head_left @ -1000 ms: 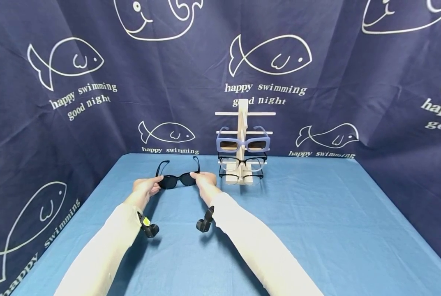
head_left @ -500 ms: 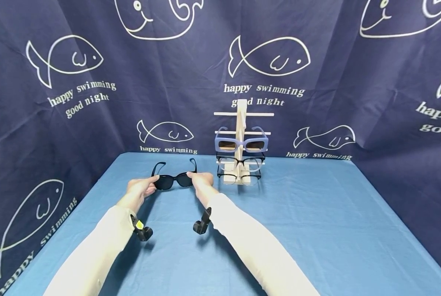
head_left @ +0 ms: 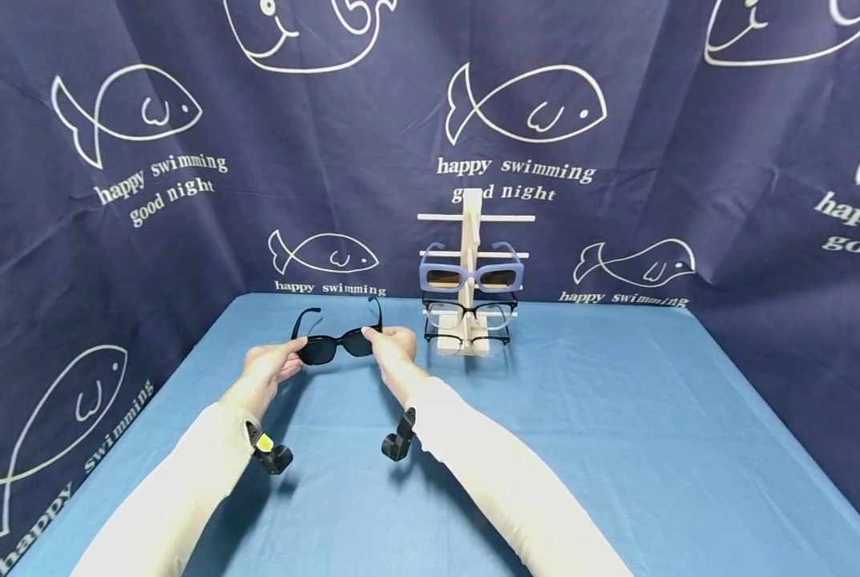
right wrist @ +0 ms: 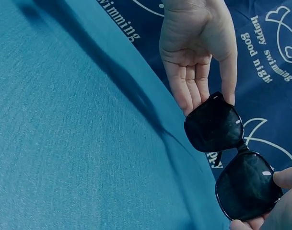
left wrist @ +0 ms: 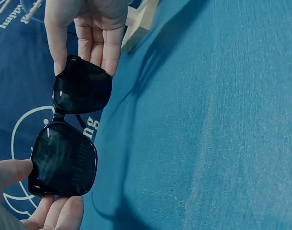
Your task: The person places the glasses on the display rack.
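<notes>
A pair of black sunglasses point(head_left: 318, 350) with dark lenses is held up between both hands, temples unfolded and pointing away. My left hand point(head_left: 268, 370) pinches the left end of the frame, thumb in front and fingers behind. At the other end my right hand point(head_left: 395, 353) pinches the right corner, its thumb over the lens edge. The left wrist view shows the sunglasses point(left wrist: 64, 158) above the cloth, their shadow falling apart from them. In the right wrist view the left hand point(right wrist: 198, 52) appears at the top; fingertips behind the frame are partly hidden.
A wooden glasses stand point(head_left: 471, 210) is just right of the right hand. Blue-purple sunglasses point(head_left: 471, 276) hang on it, above two pairs of black-rimmed clear glasses point(head_left: 470, 311). Blue cloth point(head_left: 617, 449) covers the table; a dark fish-print curtain point(head_left: 372, 160) encloses the back and sides.
Both hands have shifted slightly left with the sunglasses, and the left forearm has swung a little outward. The sunglasses now tilt more, left end lower. The stand's glasses stay put.
</notes>
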`<state>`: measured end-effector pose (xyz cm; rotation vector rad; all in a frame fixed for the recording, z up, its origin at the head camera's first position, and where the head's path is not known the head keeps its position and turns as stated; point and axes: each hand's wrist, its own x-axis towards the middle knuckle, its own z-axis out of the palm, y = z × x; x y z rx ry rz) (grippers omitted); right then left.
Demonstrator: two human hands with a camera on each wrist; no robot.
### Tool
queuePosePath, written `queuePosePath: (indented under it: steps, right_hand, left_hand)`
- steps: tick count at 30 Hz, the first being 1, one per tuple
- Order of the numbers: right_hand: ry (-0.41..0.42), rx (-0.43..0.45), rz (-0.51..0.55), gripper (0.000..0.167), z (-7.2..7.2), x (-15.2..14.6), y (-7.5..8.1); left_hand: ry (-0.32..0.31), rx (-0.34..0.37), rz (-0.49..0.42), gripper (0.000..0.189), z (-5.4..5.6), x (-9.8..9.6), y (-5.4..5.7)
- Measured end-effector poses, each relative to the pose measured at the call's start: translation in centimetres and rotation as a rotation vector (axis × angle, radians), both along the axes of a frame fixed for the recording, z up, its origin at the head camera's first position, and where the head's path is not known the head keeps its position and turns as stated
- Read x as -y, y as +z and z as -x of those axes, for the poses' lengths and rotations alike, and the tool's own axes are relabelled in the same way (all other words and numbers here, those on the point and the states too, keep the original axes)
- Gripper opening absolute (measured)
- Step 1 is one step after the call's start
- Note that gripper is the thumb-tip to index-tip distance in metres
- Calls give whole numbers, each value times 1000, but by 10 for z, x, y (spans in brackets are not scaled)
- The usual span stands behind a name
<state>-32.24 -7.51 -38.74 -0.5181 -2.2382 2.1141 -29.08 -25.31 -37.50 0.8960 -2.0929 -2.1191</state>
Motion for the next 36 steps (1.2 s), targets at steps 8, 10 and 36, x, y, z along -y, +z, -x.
queuePosePath:
  steps: [8, 10, 36]
  right_hand:
    - [1, -32, 9, 23, -8, -2, 10]
    - [2, -34, 7, 24, -10, -2, 14]
    - [29, -116, 42, 21, -22, 2, 40]
  left_hand:
    - [-41, -35, 25, 67, -11, 3, 12]
    - [-45, -39, 14, 68, -14, 3, 15]
    - [5, -133, -46, 50, -31, 5, 37]
